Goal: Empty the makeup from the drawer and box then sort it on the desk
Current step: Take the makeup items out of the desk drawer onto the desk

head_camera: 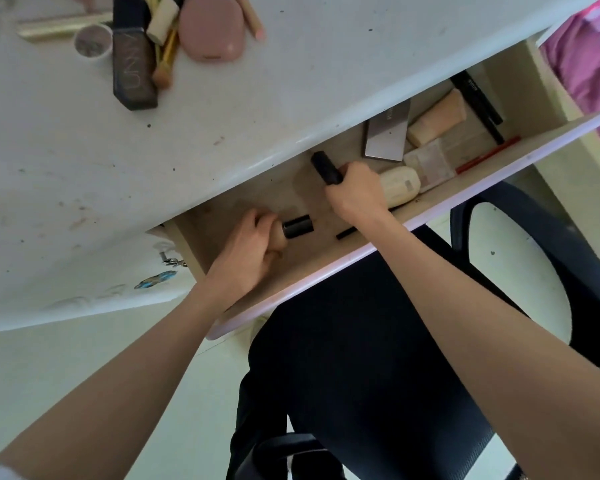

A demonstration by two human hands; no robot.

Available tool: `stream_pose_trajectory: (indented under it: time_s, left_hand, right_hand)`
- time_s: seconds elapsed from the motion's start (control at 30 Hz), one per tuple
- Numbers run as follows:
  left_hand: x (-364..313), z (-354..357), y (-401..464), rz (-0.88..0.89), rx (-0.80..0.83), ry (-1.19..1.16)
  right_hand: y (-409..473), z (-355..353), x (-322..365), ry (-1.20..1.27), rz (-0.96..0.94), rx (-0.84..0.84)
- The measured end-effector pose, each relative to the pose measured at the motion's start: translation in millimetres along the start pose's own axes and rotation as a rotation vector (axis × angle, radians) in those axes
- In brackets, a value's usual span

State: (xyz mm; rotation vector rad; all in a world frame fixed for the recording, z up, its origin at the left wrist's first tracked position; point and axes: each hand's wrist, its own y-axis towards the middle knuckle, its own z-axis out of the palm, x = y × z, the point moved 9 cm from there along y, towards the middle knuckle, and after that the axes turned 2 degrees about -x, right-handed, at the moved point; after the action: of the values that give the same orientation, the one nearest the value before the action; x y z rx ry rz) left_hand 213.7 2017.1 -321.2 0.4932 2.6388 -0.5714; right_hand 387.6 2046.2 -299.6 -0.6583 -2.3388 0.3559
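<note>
Both hands inside the drawer (326, 271) — left (246, 251) grips a bottle (293, 228), right (355, 192) a black tube (326, 171).

Even soft daylight, faint shadows, wide-angle edge warp, slight blur.

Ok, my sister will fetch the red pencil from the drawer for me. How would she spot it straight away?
Look into the open drawer under the white desk, at its far right end. The red pencil lies along the inside of the drawer's front panel, beside a pale powder palette. It is the only thin red stick there; the other slim sticks nearby are black.
</note>
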Motion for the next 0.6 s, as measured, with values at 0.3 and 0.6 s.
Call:
stream_pose_trajectory:
  time_s: [0.3,0.6]
  left_hand:
    - [-21.9,-85.6,-56.2,-0.092,-0.273,-0.518]
    - [75.2,-185.8,-55.2,-0.378,-0.787,-0.879]
  right_hand:
    - [-89.1,0.2,13.1,1.484,0.383,0.325]
    - [-47.4,-12.3,135.2,0.678,-0.030,0.185]
